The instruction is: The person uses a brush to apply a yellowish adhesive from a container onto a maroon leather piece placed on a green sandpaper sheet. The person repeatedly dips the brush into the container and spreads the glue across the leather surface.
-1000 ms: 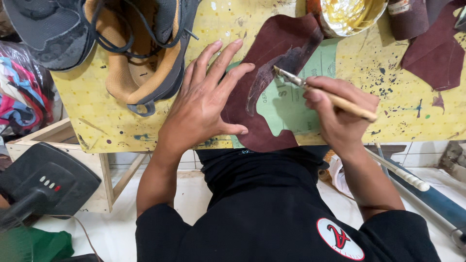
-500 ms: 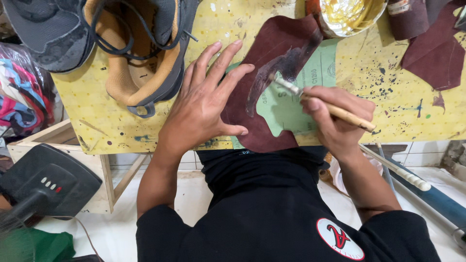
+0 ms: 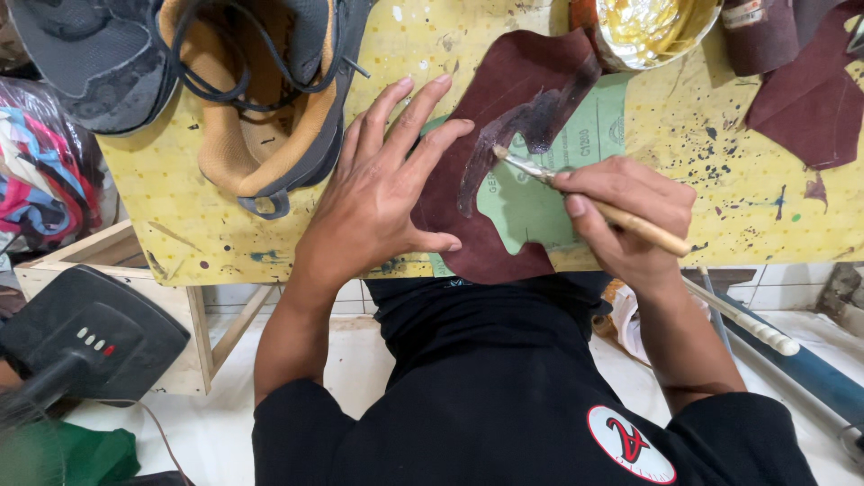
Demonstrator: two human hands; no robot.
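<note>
A curved maroon leather piece (image 3: 504, 90) lies on a green sheet of paper (image 3: 540, 193) on the yellow speckled table (image 3: 180, 225). My left hand (image 3: 378, 184) lies flat with spread fingers on the leather's left part, pinning it down. My right hand (image 3: 630, 211) grips a wooden-handled brush (image 3: 594, 202); its tip touches the leather's inner edge, where a dark wet streak runs along the curve.
A tin of yellowish glue (image 3: 648, 27) stands at the table's far edge. More maroon pieces (image 3: 801, 90) lie at the right. An orange-lined shoe (image 3: 261, 99) and a grey shoe (image 3: 99, 54) rest at the left. A black fan base (image 3: 85, 337) sits on the floor.
The brush tip has slid leftward and down along the leather's inner edge, and the wet streak now reaches further. My left hand has stayed in place.
</note>
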